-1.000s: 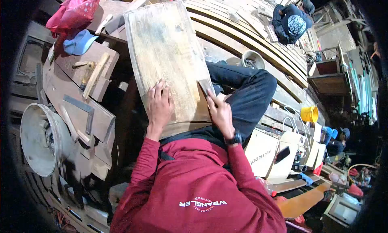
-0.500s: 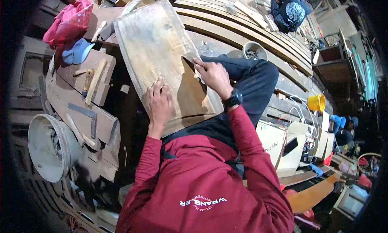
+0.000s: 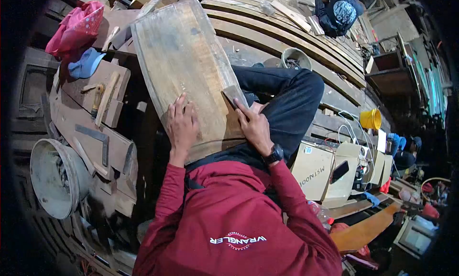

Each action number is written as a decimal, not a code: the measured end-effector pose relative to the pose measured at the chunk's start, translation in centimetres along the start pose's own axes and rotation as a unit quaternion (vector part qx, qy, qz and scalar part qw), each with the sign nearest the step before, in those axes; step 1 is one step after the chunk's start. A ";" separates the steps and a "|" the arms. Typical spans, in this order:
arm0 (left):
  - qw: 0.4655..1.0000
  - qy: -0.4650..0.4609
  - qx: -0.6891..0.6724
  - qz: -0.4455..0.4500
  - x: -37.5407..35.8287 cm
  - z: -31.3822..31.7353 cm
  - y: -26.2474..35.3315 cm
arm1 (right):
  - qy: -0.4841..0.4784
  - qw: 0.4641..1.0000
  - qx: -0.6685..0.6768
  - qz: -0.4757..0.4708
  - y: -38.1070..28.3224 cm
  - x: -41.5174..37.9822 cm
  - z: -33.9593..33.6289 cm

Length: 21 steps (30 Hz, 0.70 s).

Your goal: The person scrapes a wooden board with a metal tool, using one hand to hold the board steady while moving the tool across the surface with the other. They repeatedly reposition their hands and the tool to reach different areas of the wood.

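A pale wooden panel (image 3: 184, 46) with worn edges rests across my lap, leaning up and away from me. My left hand (image 3: 183, 125) lies on the panel's lower left part with its fingers stretched out. At the right edge, my right hand (image 3: 256, 130) grips a thin, flat, grey-brown rectangular piece (image 3: 234, 95). That piece stands tilted against the panel, and its exact kind cannot be made out. Small light shavings or dust specks lie on the wood above my left fingers.
To the left are a try square (image 3: 103, 144), a wooden-handled tool (image 3: 98, 99), a blue cap (image 3: 86, 63) and a large bucket (image 3: 57, 178). A small bucket (image 3: 296, 59) stands beyond my knee. On the right are a cardboard box (image 3: 318, 168) and a yellow pail (image 3: 370, 119). Another person (image 3: 342, 13) sits farther off.
My right hand has moved down the panel toward me with the flat piece, now turned to show its broad face. My left hand stays flat on the panel. The whole view has shifted slightly.
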State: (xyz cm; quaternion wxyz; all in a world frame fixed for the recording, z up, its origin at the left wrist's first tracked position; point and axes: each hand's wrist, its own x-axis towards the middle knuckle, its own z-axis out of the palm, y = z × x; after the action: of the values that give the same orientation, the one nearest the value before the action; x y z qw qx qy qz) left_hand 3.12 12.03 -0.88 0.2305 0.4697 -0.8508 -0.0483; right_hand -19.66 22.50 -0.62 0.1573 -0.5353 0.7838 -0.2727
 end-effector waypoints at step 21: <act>0.999 -0.010 -0.031 -0.015 0.0 -0.3 0.1 | -0.012 0.997 0.035 0.061 -0.8 -2.0 0.3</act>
State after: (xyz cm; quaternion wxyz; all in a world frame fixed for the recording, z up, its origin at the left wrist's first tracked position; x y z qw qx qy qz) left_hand 3.13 12.14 -0.57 0.2352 0.4743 -0.8443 -0.0826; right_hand -18.13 24.02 -0.46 0.2018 -0.4839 0.8032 -0.2828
